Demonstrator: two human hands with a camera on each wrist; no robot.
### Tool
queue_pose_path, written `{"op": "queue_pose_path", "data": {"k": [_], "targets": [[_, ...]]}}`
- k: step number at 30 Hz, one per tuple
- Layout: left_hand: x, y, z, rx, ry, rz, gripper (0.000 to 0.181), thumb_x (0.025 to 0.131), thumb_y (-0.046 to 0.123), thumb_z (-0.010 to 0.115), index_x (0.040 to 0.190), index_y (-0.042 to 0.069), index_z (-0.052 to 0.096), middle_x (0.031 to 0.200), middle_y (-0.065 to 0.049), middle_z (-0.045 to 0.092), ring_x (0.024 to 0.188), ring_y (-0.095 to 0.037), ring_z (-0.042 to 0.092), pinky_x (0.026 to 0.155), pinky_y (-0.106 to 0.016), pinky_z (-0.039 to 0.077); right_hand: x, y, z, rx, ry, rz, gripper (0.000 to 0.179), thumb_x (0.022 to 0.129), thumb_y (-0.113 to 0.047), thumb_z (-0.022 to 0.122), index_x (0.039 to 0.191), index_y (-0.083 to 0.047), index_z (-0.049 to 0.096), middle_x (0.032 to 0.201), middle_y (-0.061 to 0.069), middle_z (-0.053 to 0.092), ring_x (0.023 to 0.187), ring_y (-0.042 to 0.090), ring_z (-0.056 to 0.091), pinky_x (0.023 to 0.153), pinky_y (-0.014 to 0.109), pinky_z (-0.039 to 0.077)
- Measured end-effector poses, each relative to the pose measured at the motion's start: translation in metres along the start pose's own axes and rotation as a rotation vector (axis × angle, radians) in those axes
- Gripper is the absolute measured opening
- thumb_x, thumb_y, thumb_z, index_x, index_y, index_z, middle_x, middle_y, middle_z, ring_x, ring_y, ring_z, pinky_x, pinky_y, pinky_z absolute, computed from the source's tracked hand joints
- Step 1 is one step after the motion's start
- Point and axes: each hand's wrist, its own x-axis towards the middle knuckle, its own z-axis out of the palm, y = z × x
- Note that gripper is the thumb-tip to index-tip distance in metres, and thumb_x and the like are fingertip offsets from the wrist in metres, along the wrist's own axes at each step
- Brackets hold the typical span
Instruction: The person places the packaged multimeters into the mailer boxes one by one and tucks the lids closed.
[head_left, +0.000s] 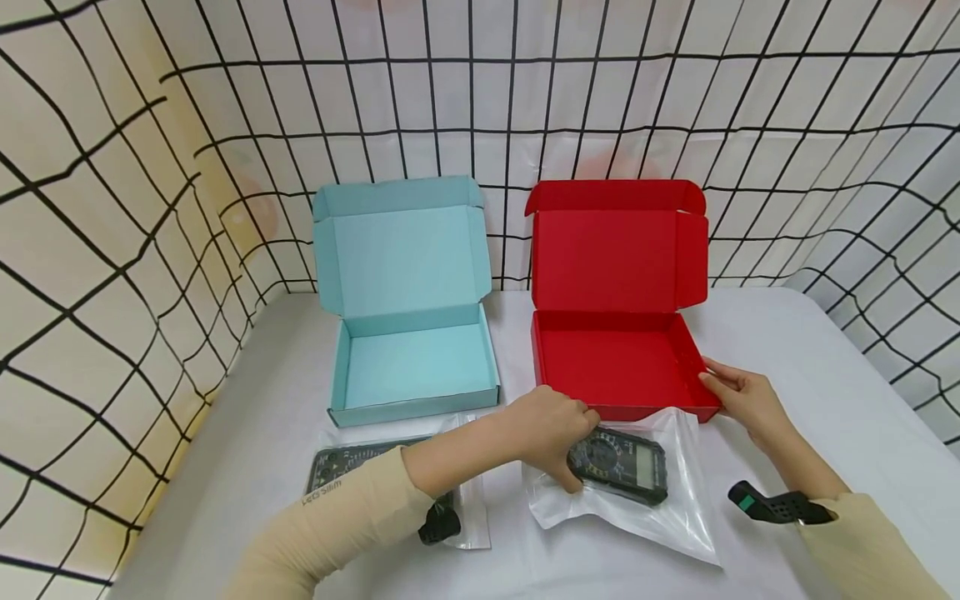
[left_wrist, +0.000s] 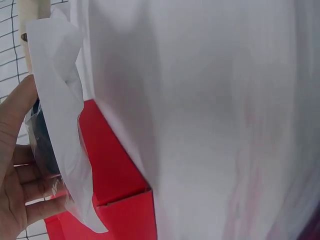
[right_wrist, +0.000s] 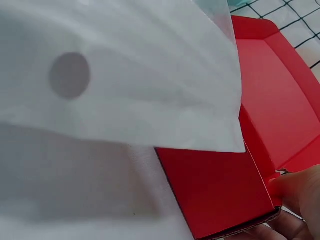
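Observation:
My left hand (head_left: 555, 435) grips a black multimeter (head_left: 618, 465) inside a clear-fronted, white-backed plastic bag (head_left: 667, 525), just in front of the red box. In the left wrist view, the thumb is on one side of the bag (left_wrist: 62, 100) and the fingers on the other. My right hand (head_left: 750, 406) pinches the front right corner of the open red box (head_left: 611, 358), its thumb on the side wall. The bag hangs over part of the red box in the right wrist view, showing its white back (right_wrist: 150, 100). The box's lid stands up at the back.
A light blue box (head_left: 416, 358) with its lid raised stands left of the red one. In front of it lies another bagged black device (head_left: 352, 461), partly hidden by my left forearm. Black wire grid panels (head_left: 510, 133) enclose the white table (head_left: 247, 417) at the back and sides.

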Motion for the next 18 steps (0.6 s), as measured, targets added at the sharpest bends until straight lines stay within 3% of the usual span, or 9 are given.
{"op": "queue_pose_path", "data": {"k": [7, 18], "targets": [[0.003, -0.007, -0.009, -0.019, -0.003, -0.02, 0.058, 0.065, 0.061, 0.067, 0.105, 0.021, 0.058, 0.088, 0.011, 0.061, 0.066, -0.001, 0.049, 0.056, -0.015, 0.042, -0.001, -0.001, 0.001, -0.015, 0.001, 0.006, 0.06, 0.094, -0.035, 0.044, 0.139, 0.002, 0.027, 0.131, 0.036, 0.037, 0.078, -0.012, 0.053, 0.067, 0.023, 0.054], [0.008, -0.014, -0.01, -0.049, -0.01, -0.025, 0.059, 0.066, 0.06, 0.067, 0.108, 0.02, 0.058, 0.09, 0.011, 0.062, 0.069, -0.001, 0.05, 0.058, -0.015, 0.042, 0.0, -0.001, 0.001, -0.03, 0.0, 0.007, 0.061, 0.094, -0.036, 0.045, 0.138, 0.002, 0.028, 0.129, 0.036, 0.039, 0.076, -0.01, 0.054, 0.067, 0.023, 0.054]]}}
